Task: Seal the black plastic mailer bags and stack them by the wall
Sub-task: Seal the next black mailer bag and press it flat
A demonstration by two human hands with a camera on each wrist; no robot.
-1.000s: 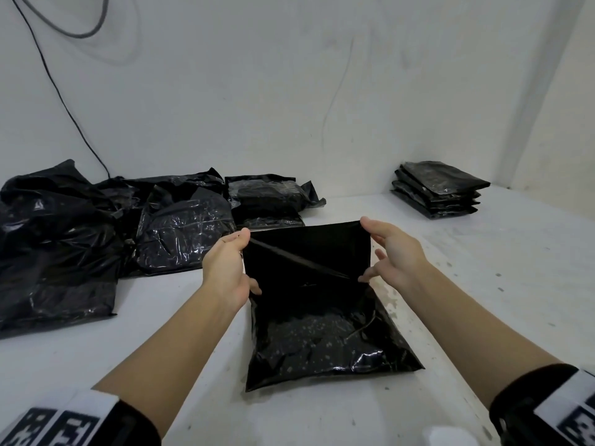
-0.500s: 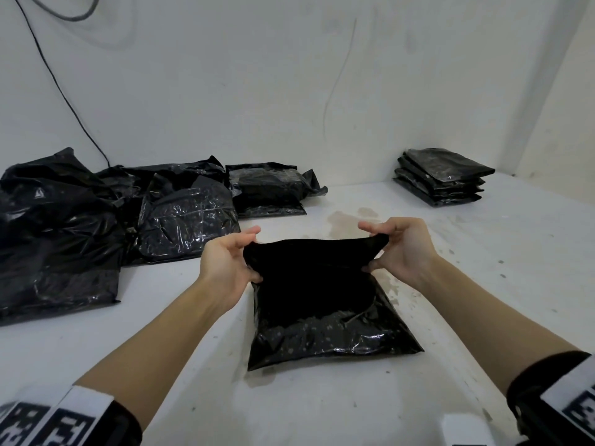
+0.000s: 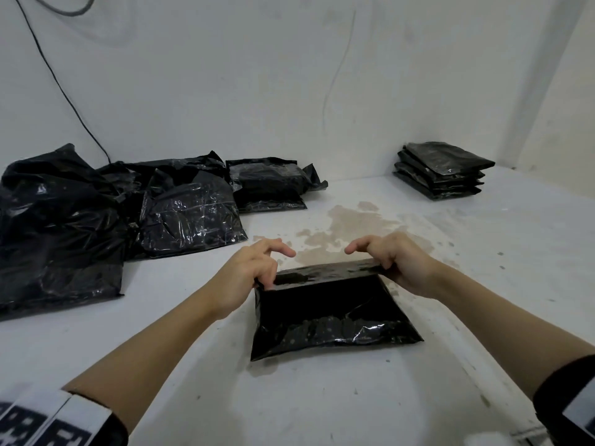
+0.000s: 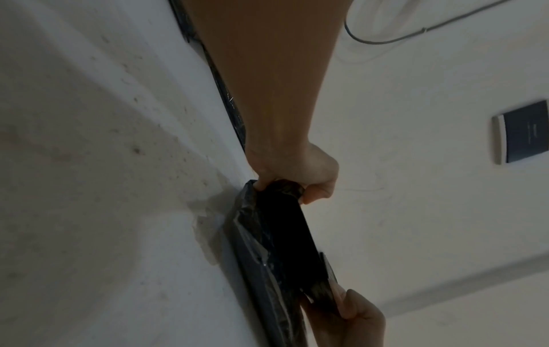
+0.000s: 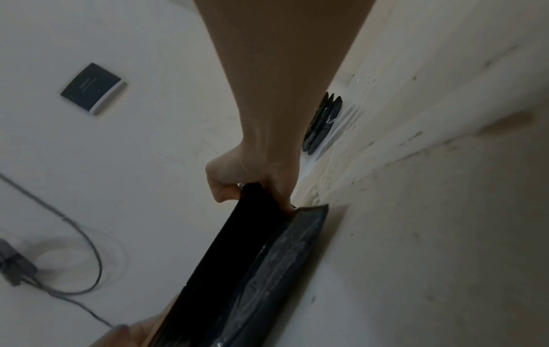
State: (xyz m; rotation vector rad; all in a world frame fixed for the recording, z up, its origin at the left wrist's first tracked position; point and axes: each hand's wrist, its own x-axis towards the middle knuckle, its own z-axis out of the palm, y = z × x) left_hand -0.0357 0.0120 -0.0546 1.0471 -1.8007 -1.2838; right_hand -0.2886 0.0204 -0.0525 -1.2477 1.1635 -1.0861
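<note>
A black plastic mailer bag [image 3: 335, 317] lies flat on the white surface in front of me. Its top flap [image 3: 325, 272] is folded over toward me along the far edge. My left hand [image 3: 260, 272] pinches the fold's left end between thumb and curled fingers, index finger lifted. My right hand [image 3: 388, 262] pinches the right end the same way. The left wrist view shows my left hand [image 4: 294, 185] gripping the bag [image 4: 279, 237] at its corner. In the right wrist view my right hand [image 5: 249, 190] holds the other corner of the bag [image 5: 255, 258].
A neat stack of black mailer bags [image 3: 441, 170] sits by the back wall at the right, also in the right wrist view as the stack [image 5: 323, 122]. Loose filled black bags [image 3: 190, 214] lie heaped at the left. A cable [image 3: 61, 88] hangs down the wall.
The flap, held upright a second ago, has been folded over toward me and brought down onto the bag. Both hands have dropped with it, still holding its two ends.
</note>
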